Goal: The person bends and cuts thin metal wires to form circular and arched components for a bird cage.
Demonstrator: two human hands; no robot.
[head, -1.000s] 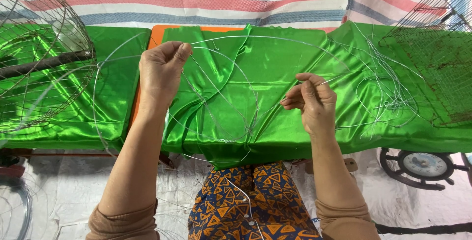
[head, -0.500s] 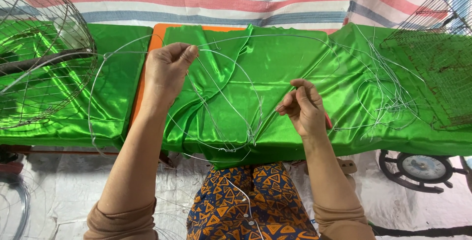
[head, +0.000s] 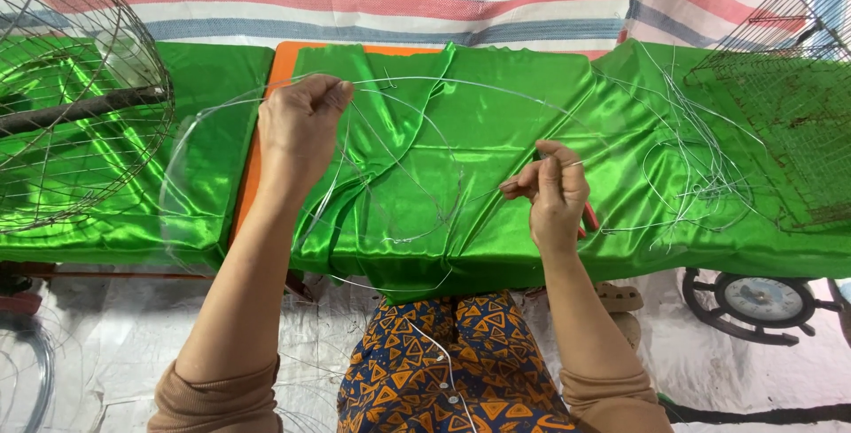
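Note:
My left hand (head: 300, 127) is closed around loops of thin silver wire (head: 417, 158) held over a shiny green cloth (head: 461, 132) that covers a low table. My right hand (head: 551, 192) pinches another part of the same wire between thumb and fingers, near the cloth's front edge. A red-handled tool (head: 589, 218) lies partly hidden under my right hand. The wire arcs in wide curves between both hands and droops down over my patterned lap.
A round wire cage frame (head: 75, 96) stands at the left on green cloth. A tangle of loose wire (head: 700, 167) and a flat wire mesh panel (head: 789, 123) lie at the right. A round clock-like object (head: 753, 300) sits on the floor at right. A striped tarp hangs behind.
My right hand has moved left and down along the wire, fingers now pinched tighter. My left hand has curled further around the wire loops and stayed near the cloth's back edge.

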